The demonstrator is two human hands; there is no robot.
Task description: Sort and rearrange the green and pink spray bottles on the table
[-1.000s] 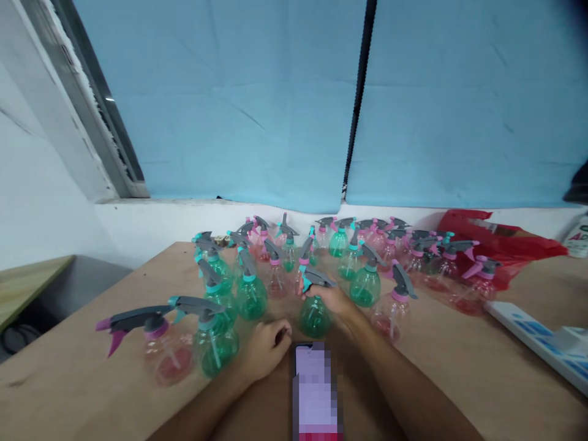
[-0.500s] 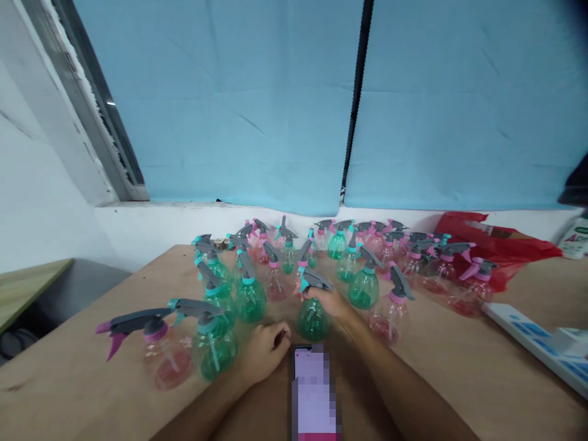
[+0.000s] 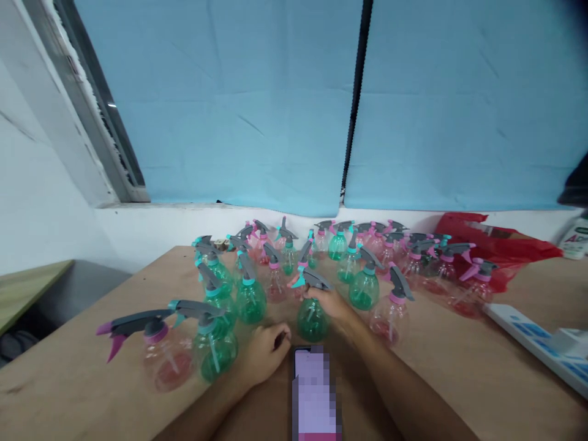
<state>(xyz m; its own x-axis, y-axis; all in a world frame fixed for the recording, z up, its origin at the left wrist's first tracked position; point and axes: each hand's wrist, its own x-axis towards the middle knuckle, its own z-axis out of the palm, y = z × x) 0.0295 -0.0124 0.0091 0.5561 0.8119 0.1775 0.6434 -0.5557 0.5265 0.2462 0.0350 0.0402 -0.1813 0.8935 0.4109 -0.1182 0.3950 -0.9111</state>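
Note:
A green spray bottle (image 3: pixel 313 321) with a grey and teal trigger head stands upright at the middle of the wooden table. My right hand (image 3: pixel 327 301) is closed around its neck, just under the head. To its left my left hand (image 3: pixel 269 352) rests on the table with curled fingers; whether anything is inside them is hidden. Close to that hand are a green spray bottle (image 3: pixel 215 354) and a pink one (image 3: pixel 168 361). A phone (image 3: pixel 315 392) with a blurred screen lies below the held bottle.
Several more green and pink spray bottles stand behind and to both sides, including a pink one (image 3: pixel 389 320) near my right forearm. A red plastic bag (image 3: pixel 509 248), a white-and-blue box (image 3: pixel 533 334) and a white bottle (image 3: pixel 576 237) are at the right.
The fingers of my right hand have shifted slightly at the bottle's neck and trigger. My left hand has stayed in place.

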